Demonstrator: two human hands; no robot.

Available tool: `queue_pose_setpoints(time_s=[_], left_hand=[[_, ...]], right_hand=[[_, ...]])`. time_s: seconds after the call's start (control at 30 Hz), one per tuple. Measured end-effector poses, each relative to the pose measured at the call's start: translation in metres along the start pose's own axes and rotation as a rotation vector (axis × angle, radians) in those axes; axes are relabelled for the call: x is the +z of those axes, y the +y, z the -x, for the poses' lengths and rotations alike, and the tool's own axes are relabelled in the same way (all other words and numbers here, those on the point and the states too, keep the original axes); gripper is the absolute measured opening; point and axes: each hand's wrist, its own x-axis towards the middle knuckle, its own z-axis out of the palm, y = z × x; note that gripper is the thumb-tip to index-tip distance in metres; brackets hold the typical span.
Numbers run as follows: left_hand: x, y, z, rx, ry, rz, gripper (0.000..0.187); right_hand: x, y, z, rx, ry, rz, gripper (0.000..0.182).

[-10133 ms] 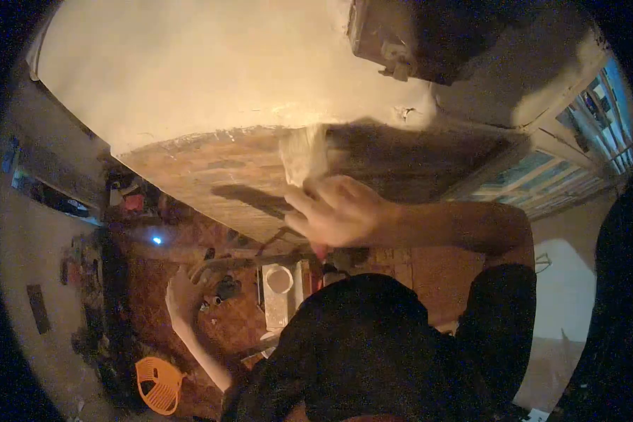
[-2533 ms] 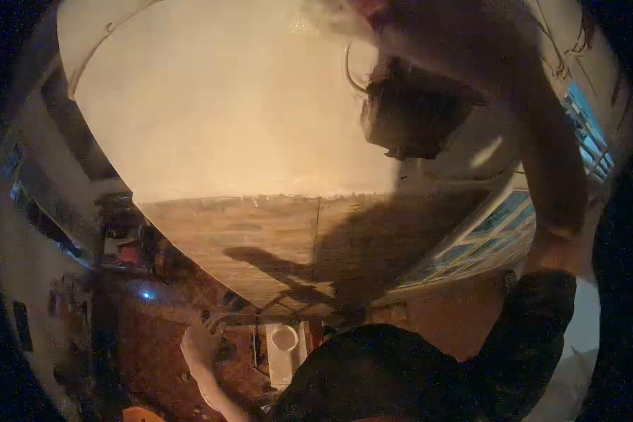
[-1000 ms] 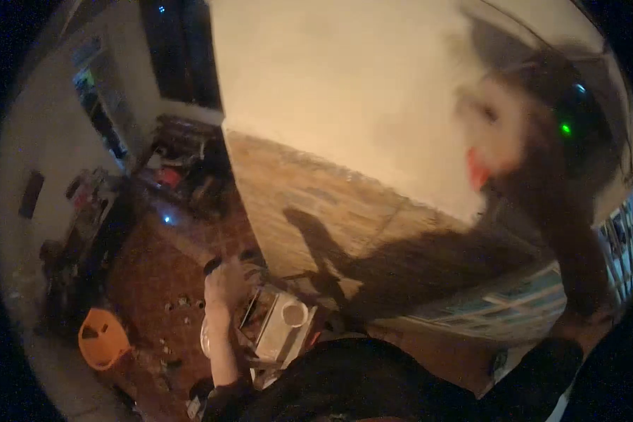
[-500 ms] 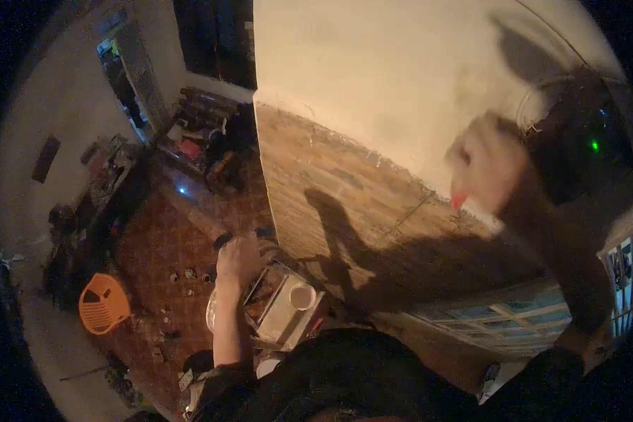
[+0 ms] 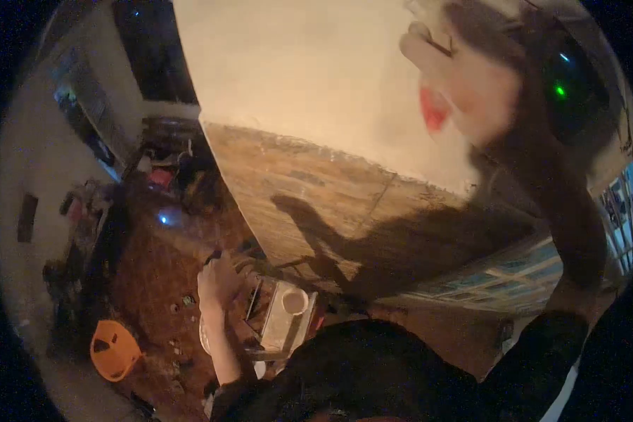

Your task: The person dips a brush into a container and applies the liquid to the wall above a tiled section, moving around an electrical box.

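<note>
My right hand (image 5: 478, 98) is raised at the upper right against the pale upper part of the wall (image 5: 309, 77). Its fingers are closed, and a small red object (image 5: 433, 111) shows at the palm side; blur hides its kind. My left hand (image 5: 220, 281) is lower down, its fingers curled round something dark whose shape I cannot make out. Close beside the left hand stands a frame with a light-coloured top (image 5: 281, 327). On that top sits a round white cup (image 5: 295, 302).
Wood-look panelling (image 5: 309, 190) covers the lower wall, with my shadow across it. An orange chair (image 5: 115, 352) stands on the reddish floor (image 5: 148, 281) at lower left. A blue-white light (image 5: 164, 219) glows beyond my left hand. A green light (image 5: 560, 91) shines at far right.
My right hand has moved up along the wall with the red object. My left hand keeps its hold beside the frame. The whole view has shifted a little.
</note>
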Motion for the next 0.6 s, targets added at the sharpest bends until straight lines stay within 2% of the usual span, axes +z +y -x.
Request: queue_pose_setpoints(time_s=[0.03, 0.1, 0.2, 0.33, 0.4, 0.47, 0.53, 0.6], left_hand=[[0.005, -0.003, -0.005, -0.023, -0.027, 0.02, 0.051], [0.012, -0.009, -0.007, -0.022, -0.057, 0.045, 0.051], [0.001, -0.002, -0.007, -0.035, -0.055, 0.056, 0.051], [-0.006, 0.007, -0.002, -0.05, -0.085, -0.004, 0.052], [-0.007, 0.007, 0.001, -0.034, -0.059, 0.012, 0.052], [-0.005, 0.005, -0.001, -0.02, -0.045, 0.0, 0.052], [0.001, -0.001, -0.003, -0.008, -0.064, -0.056, 0.051], [0.014, -0.012, 0.003, 0.058, 0.063, -0.108, 0.051]], right_hand=[[0.012, 0.014, -0.005, -0.073, -0.02, 0.121, 0.019], [0.037, 0.026, 0.002, -0.622, 0.191, 0.617, 0.015], [0.01, 0.023, 0.007, -0.603, 0.307, 0.488, 0.017], [0.035, 0.045, 0.002, -0.597, 0.253, 0.643, 0.027], [0.033, 0.044, 0.017, -0.737, 0.309, 0.489, 0.024], [0.009, 0.032, 0.015, -0.672, 0.27, 0.373, 0.017], [-0.017, 0.034, 0.002, -0.358, 0.15, -0.212, 0.021], [-0.016, 0.038, -0.001, -0.293, 0.187, -0.224, 0.024]])
